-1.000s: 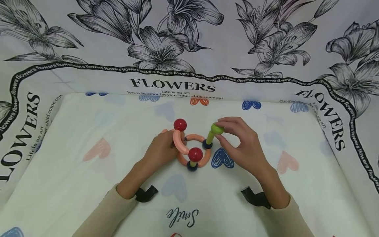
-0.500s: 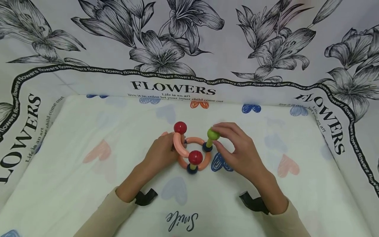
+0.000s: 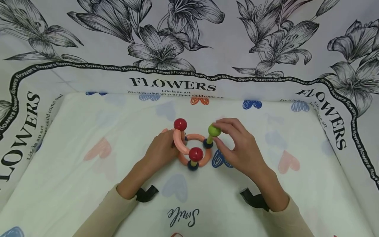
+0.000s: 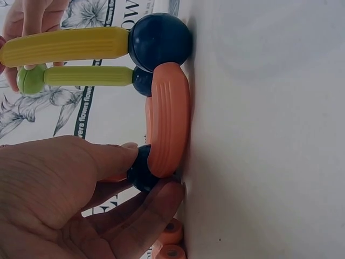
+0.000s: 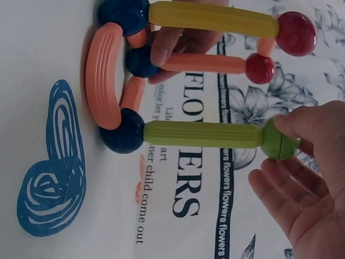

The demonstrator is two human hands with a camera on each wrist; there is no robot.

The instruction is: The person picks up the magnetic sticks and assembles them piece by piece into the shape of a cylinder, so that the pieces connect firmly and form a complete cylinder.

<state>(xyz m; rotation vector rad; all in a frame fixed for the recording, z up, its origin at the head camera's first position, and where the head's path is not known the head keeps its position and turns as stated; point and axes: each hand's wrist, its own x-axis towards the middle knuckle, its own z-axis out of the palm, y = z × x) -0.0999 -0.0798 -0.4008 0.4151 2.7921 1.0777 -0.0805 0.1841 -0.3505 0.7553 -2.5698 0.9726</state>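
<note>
A ball-and-rod building toy stands on the white sheet, with curved orange rods and dark blue balls forming its base ring. My left hand pinches one dark blue ball of that ring between thumb and fingers. Rising from another base ball is a light green rod, topped by a green ball. My right hand pinches this green ball with fingertips and thumb. A yellow rod and an orange rod also stand up, carrying red balls, which a curved orange rod joins.
Loose orange pieces lie beyond my left hand, mostly hidden by it in the head view. Black curved parts jut from both wrists. A heart-printed sheet covers the surface, and flower-printed cloth rises behind.
My right hand has shifted slightly left with the green ball, and the green rod leans less to the right than a second ago. My left hand keeps its hold on the base.
</note>
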